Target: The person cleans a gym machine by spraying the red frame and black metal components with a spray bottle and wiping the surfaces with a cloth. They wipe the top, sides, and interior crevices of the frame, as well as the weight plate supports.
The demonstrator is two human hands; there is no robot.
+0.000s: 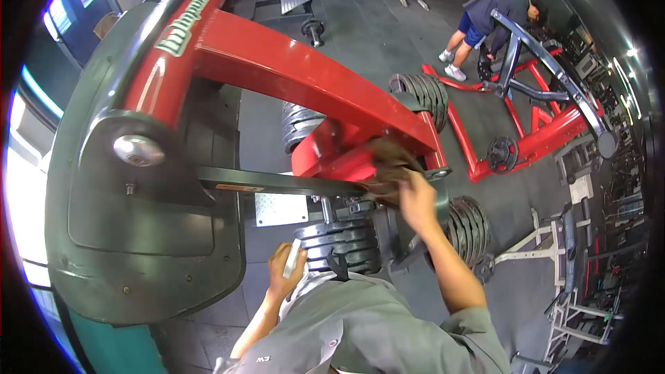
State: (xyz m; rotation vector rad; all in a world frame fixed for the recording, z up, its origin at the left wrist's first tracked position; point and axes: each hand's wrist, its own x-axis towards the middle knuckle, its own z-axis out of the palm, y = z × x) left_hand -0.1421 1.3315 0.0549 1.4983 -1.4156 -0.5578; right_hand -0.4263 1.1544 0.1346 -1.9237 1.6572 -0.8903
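My right hand (418, 206) grips a dark brown cloth (392, 166), blurred by motion. The cloth overlaps the end of a dark metal bar (291, 183) and the red frame (298, 69) of a large weight machine. Low in front of my body, my left hand (282, 273) is closed around a slim white object (293, 257), whose kind I cannot tell. Just beyond that hand, black weight plates (339, 244) are stacked on the machine's peg. The machine's broad dark pad (145, 235) fills the left side.
More weight plates hang at the machine's far side (422, 97) and to my right (465, 232). Another red machine (533, 142) stands at the right, with a person (495, 14) bending beside it. A white-framed bench (547, 242) and a dumbbell (313, 30) are on the floor.
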